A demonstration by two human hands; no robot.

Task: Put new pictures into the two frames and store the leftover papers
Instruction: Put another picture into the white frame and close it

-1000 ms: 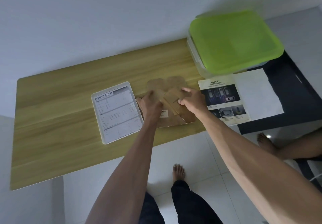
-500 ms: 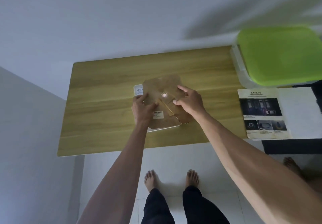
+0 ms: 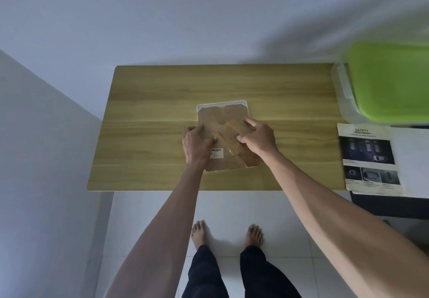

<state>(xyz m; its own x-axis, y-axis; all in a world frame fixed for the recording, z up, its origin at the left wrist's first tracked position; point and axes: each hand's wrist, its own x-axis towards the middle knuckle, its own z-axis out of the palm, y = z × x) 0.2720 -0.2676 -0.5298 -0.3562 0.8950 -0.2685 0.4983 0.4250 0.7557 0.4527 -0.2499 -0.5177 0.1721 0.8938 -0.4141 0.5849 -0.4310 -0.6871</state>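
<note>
On the wooden table (image 3: 151, 112) lies a brown frame backing board (image 3: 222, 117) with a fold-out stand and a barcode sticker. It sits over a white picture frame (image 3: 221, 103), of which only the far rim shows. My left hand (image 3: 197, 144) grips the board's left edge, thumb on top. At the board's right side, my right hand (image 3: 257, 137) holds it with fingers on the stand flap. The sheet inside the frame is hidden under the board.
A printed "SAFETY" sheet (image 3: 369, 158) lies on a white paper (image 3: 415, 158) at the right, on a dark surface beside the table. A clear storage box with a green lid (image 3: 390, 84) stands at the far right. My bare feet are on white floor tiles below.
Both hands carried the brown board left and laid it on the white frame, covering the "SPECIFICATION" sheet. The view swung left, so the box and papers now sit at the right edge.
</note>
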